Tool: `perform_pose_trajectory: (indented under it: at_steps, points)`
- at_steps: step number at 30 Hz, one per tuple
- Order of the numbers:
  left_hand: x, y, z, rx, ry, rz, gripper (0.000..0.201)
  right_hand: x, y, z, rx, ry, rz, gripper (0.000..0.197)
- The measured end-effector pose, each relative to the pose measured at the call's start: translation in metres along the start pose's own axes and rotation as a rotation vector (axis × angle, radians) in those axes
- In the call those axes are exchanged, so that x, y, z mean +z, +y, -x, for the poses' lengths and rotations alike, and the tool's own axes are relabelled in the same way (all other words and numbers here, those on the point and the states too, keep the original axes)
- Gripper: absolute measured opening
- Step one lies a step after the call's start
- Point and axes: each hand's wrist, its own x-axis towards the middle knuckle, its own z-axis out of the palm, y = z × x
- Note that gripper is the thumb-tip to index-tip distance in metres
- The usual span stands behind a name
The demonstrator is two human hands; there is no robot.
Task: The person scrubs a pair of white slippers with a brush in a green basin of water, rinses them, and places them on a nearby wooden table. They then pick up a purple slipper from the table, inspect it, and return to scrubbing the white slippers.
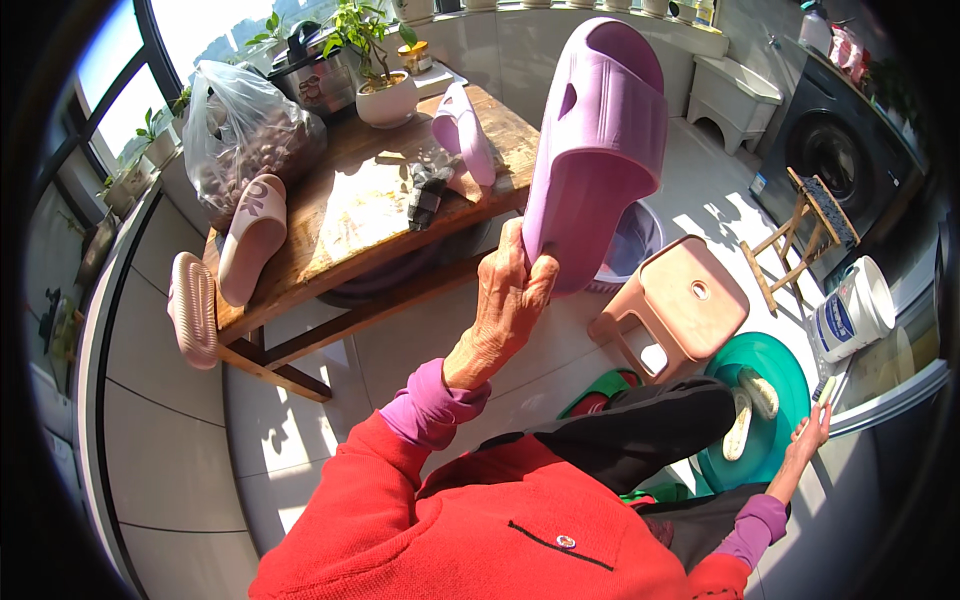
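My left hand (pixel 503 298) grips a purple slide slipper (pixel 585 190) by its heel end and holds it up, toe upward, in front of the wooden table. Low on the right, my right hand (pixel 806 437) is closed on a small scrubbing brush (pixel 825 388) beside the rim of a green basin (pixel 718 472). Inside the basin lie two pale, shoe-shaped things (pixel 737 425), too unclear to name exactly. A pair of pale pink slippers (pixel 252 240) rests at the table's left end, one of them tilted over the edge. A lilac slipper (pixel 463 135) stands farther back on the table.
The wooden table (pixel 400 215) carries a plastic bag of round brown things (pixel 250 140), a potted plant (pixel 387 100) and a cooker (pixel 315 80). A pink stool (pixel 690 295), a wooden folding stool (pixel 800 240), a white bucket (pixel 855 310) and a washing machine (pixel 840 150) stand to the right.
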Motion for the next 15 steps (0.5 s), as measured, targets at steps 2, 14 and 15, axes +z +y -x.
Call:
perform_pose_trajectory:
  at_steps: [2,14,15]
  points:
    - [-0.015,-0.002,-0.01,-0.006,0.078,-0.027,0.026,0.003,0.002,-0.002,0.007,-0.008,0.002,0.046]
    - [-0.157,-0.043,-0.074,-0.146,0.306,-0.516,0.022,0.013,0.011,-0.003,0.001,-0.036,0.011,0.046]
    - [-0.167,-0.049,-0.074,-0.119,0.296,-0.547,0.022,0.015,0.012,-0.002,0.007,-0.04,0.005,0.045]
